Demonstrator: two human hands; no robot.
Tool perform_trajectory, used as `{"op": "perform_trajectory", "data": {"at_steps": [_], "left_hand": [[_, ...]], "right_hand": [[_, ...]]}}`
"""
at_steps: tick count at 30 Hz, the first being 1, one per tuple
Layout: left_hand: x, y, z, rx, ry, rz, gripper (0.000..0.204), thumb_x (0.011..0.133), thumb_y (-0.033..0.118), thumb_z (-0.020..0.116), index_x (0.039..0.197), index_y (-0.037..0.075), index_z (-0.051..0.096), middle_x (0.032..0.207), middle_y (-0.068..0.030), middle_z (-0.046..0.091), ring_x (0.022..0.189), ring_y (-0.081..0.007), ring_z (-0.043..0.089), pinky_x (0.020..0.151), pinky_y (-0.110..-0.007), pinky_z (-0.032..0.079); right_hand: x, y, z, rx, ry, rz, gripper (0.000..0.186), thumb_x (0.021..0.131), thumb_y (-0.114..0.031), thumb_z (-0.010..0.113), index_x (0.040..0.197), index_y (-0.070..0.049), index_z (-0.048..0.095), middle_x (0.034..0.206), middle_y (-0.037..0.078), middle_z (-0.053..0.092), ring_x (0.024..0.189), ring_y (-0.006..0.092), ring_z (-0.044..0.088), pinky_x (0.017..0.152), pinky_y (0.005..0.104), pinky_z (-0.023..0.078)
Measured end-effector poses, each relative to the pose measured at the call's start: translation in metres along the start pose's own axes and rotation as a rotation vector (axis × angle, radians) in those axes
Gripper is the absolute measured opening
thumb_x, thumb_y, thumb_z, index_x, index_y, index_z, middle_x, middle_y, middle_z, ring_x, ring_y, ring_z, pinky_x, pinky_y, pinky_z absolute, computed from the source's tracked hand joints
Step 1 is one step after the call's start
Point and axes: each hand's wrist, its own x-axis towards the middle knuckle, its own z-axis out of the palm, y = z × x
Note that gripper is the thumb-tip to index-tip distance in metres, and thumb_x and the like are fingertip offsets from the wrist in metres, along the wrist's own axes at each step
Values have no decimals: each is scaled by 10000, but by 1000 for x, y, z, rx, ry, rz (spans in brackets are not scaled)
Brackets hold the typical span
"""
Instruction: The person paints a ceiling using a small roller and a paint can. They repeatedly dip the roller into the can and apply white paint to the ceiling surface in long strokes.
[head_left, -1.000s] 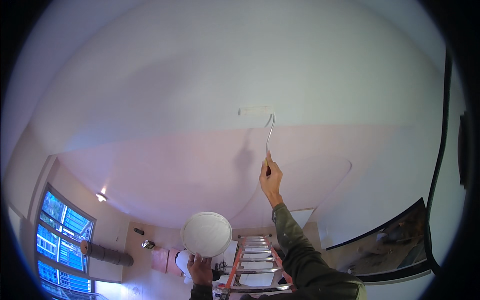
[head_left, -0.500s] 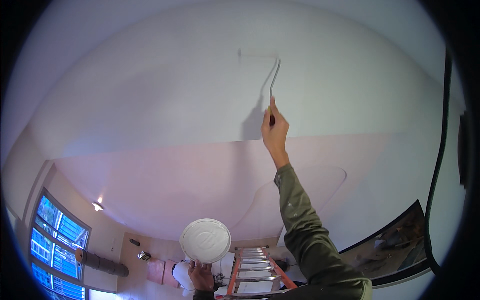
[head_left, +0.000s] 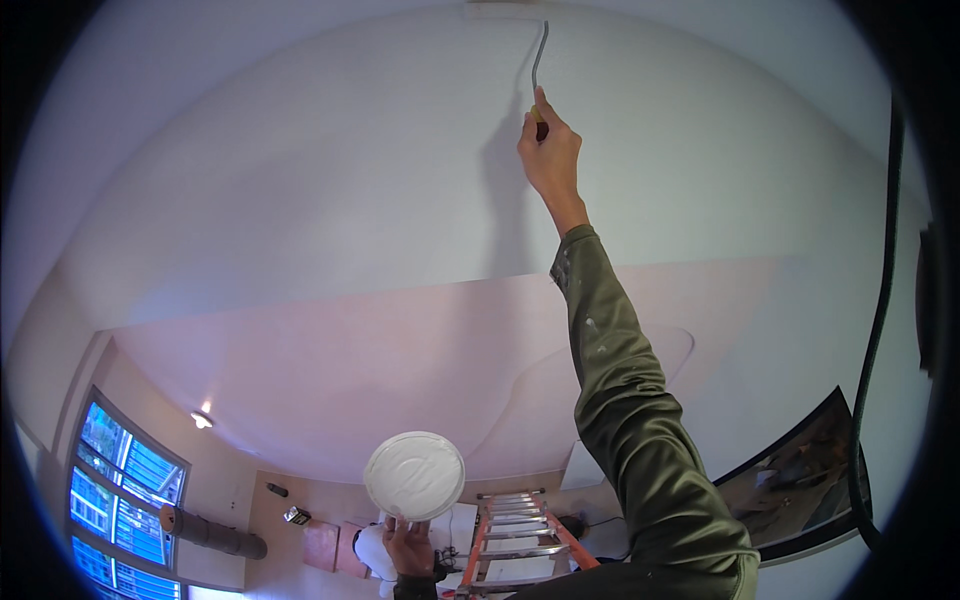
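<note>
My right hand [head_left: 553, 165] is closed round the handle of a paint roller [head_left: 541, 52], arm stretched up along the wall. The roller's bent metal rod runs upward from my fingers, and its pale roller end is hard to make out against the white wall [head_left: 380, 180] near the top edge. Low in the picture my left hand [head_left: 408, 548] holds a round white tub [head_left: 414, 476] from below and its near side. White paint shows inside the tub, with a streaked surface.
Pink covers the lower wall [head_left: 330, 370]. An orange ladder [head_left: 515, 540] stands below, right of the tub. Windows [head_left: 120, 480] and a grey cylinder [head_left: 220, 532] are at lower left. A black cable [head_left: 885, 290] hangs at right, beside a dark framed panel [head_left: 800, 480].
My right hand and the paint roller have moved up the wall, to the top edge of the picture. My left hand and the tub have shifted only slightly.
</note>
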Motion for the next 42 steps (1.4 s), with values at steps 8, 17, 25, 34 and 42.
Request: {"op": "perform_trajectory", "data": {"at_steps": [8,17,25,34,42], "left_hand": [[-3,5,6,19,9,-19,388,937,38,608,1308,13,499,1265,-136,604,1124,-301,629,948,-425,547],[-2,7,5,42,-39,-20,328,955,46,582,1276,19,521,1255,-130,609,1129,-302,625,962,-443,537],[-4,7,6,67,19,-31,303,953,41,587,1252,32,537,1249,-124,616,1143,-299,618,989,-460,520],[-1,3,-7,60,22,-42,345,958,61,593,1294,35,520,1283,-123,596,1177,-307,593,1006,-466,506],[0,1,-10,55,36,-41,342,958,56,587,1293,34,521,1282,-133,596,1171,-314,599,1009,-470,505]], "right_hand": [[-15,1,-12,-17,-26,9,437,941,-47,557,1374,13,551,651,104,573,555,148,537,616,272,473],[-122,35,-19,-28,-80,118,419,957,-67,559,1368,13,558,590,96,469,528,160,442,551,306,423],[-242,64,-23,-68,-103,231,411,975,-77,577,1383,-26,561,596,40,428,542,110,390,521,274,375],[-352,87,-46,-130,-235,399,433,958,-58,586,1389,-25,555,634,97,515,565,145,467,557,309,425],[-395,86,-53,-81,-237,355,457,934,-39,604,1389,-59,567,615,86,485,538,179,457,530,346,405]]}}
